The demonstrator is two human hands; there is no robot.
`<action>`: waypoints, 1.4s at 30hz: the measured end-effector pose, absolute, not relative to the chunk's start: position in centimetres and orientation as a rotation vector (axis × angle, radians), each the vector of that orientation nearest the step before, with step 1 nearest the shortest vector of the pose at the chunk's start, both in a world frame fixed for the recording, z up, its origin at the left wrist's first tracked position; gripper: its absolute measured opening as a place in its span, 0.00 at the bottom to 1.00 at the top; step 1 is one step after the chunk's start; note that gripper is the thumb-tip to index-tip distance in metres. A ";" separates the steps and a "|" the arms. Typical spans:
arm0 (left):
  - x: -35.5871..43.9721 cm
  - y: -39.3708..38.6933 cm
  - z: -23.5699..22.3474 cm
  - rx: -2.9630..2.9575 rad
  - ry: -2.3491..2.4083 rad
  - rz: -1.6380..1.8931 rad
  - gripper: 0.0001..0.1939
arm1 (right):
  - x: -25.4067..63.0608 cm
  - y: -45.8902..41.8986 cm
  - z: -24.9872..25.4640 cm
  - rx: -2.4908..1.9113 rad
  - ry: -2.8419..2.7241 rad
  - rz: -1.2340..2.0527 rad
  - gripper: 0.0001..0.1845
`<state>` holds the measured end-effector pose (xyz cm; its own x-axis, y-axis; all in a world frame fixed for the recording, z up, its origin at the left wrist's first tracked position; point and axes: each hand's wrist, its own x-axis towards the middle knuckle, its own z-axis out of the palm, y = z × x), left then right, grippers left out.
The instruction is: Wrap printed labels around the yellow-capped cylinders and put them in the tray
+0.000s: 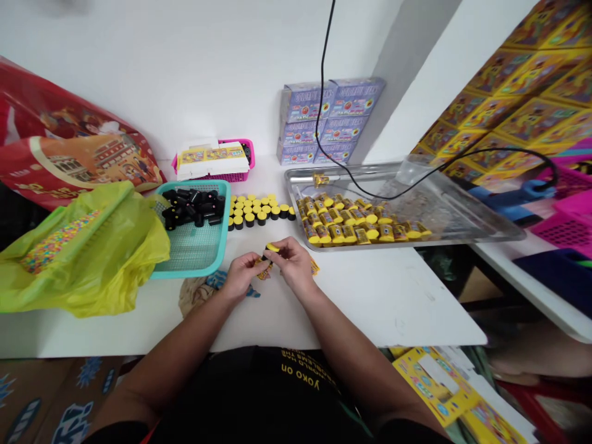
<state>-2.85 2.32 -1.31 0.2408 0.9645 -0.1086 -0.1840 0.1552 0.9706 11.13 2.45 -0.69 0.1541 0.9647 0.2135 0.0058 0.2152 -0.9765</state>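
Note:
Near the middle of the white table [370, 296], a small black container with a yellow lid [272, 248] is pinched between my two hands. My left hand [243, 275] closes on its left side, thumb and fingers pressed together. My right hand [295, 265] grips it from the right. A printed yellow wrapper [264, 273] shows just below the container; whether it is around it or only beside it I cannot tell. Another yellow printed piece [315, 267] peeks out behind my right hand. Rows of black containers with yellow lids [250, 217] stand beyond my hands.
A teal basket [189, 266] holds black containers, beside a yellow bag [134, 240] of colourful beads. On the right, a metal tray [462, 234] carries wrapped yellow containers under a black cable [322, 80]. Purple boxes [330, 117] stack by the wall. A cloth [197, 295] lies near my left wrist.

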 end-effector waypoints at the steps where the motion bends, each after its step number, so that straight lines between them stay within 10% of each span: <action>1: -2.8 2.3 -1.3 1.048 0.965 1.038 0.16 | 11.1 2.5 -0.7 -1.103 -1.161 0.984 0.19; 42: -3.2 2.5 -1.2 0.841 0.805 1.024 0.18 | 13.1 3.1 -0.1 -0.987 -1.132 1.225 0.17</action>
